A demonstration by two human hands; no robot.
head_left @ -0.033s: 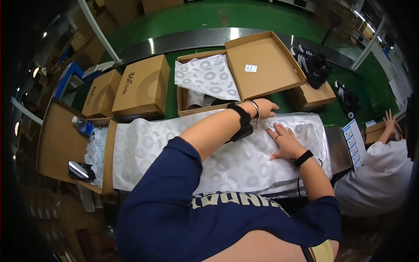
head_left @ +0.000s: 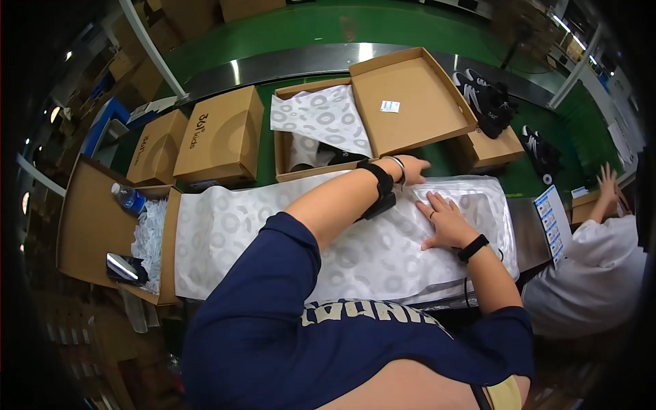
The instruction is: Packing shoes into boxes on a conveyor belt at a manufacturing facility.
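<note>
Patterned white wrapping paper lies in a wide stack in front of me, with a shiny clear plastic edge at its right end. Flat on the paper's right part rests my right hand, its fingers spread and holding nothing. My left hand reaches across to the stack's far edge, fingers stretched out, with nothing visible in them. Just beyond it stands an open shoebox, its lid tipped back to the right. Inside, a sheet of patterned tissue partly covers dark shoes.
Closed brown shoeboxes stand at the back left. An open carton at left holds a water bottle, a phone and white packets. Black shoes sit atop a box at right. A co-worker's sleeve is far right.
My left hand has shifted very slightly to the left, and a little more of a dark shoe shows in the open box. My right hand stays flat on the paper.
</note>
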